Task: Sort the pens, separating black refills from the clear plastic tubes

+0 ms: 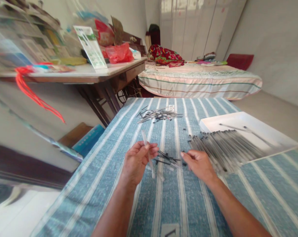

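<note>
My left hand (139, 159) pinches a clear, frosted pen barrel (151, 162) between thumb and fingers, its upper end pointing up and away. Across from it, my right hand (198, 163) is closed in a pinch, with a small black piece (182, 153) showing at the fingertips; its exact kind is too small to tell. On the cloth between both hands lies a loose pile of black pen parts (166, 158) and clear barrels. Farther back sits a heap of thin pen refills (161, 114). Many assembled-looking pens (220, 144) lie in a row right of my right hand.
A shallow white tray (284, 141) holds part of the pen row at the right. A blue striped cloth (109, 184) covers the table. At left stands a desk (77, 78) with a red bag (119, 53) and hanging red cords (37, 98). A bed (200, 80) is behind.
</note>
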The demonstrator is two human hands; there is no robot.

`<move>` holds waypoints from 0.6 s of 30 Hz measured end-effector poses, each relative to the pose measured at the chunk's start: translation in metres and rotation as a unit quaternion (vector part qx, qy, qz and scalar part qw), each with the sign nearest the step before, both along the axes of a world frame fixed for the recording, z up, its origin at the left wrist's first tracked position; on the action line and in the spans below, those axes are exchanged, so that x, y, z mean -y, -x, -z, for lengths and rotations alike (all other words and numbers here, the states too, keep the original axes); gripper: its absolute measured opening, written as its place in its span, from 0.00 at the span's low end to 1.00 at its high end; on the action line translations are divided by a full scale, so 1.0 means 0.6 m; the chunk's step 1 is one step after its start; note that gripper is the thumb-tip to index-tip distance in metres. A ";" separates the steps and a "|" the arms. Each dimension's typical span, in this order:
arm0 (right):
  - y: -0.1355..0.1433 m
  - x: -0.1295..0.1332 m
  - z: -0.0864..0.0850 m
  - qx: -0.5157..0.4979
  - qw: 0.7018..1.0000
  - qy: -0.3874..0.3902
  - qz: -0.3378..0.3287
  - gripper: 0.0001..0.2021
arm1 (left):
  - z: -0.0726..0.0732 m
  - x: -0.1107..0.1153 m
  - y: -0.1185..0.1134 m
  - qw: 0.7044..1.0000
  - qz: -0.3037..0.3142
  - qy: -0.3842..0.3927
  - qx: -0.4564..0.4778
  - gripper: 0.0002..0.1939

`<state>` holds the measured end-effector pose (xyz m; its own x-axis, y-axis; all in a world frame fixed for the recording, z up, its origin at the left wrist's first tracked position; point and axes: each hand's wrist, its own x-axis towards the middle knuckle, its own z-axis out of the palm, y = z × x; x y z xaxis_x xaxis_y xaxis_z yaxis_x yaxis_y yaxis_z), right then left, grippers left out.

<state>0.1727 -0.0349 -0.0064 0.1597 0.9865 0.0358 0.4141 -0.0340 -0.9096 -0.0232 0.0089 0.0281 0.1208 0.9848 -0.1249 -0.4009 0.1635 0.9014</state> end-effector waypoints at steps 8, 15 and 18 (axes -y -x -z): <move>0.094 0.014 -0.012 -0.125 0.977 0.043 -0.165 0.13 | 0.002 0.024 -0.048 0.994 0.030 0.041 0.102 0.06; 0.126 0.011 -0.033 0.037 0.989 0.045 -0.138 0.17 | 0.001 0.004 -0.053 0.992 -0.046 0.084 0.083 0.05; 0.140 -0.002 -0.050 0.167 0.979 0.014 -0.119 0.16 | -0.001 -0.009 -0.055 0.991 -0.075 0.097 0.045 0.06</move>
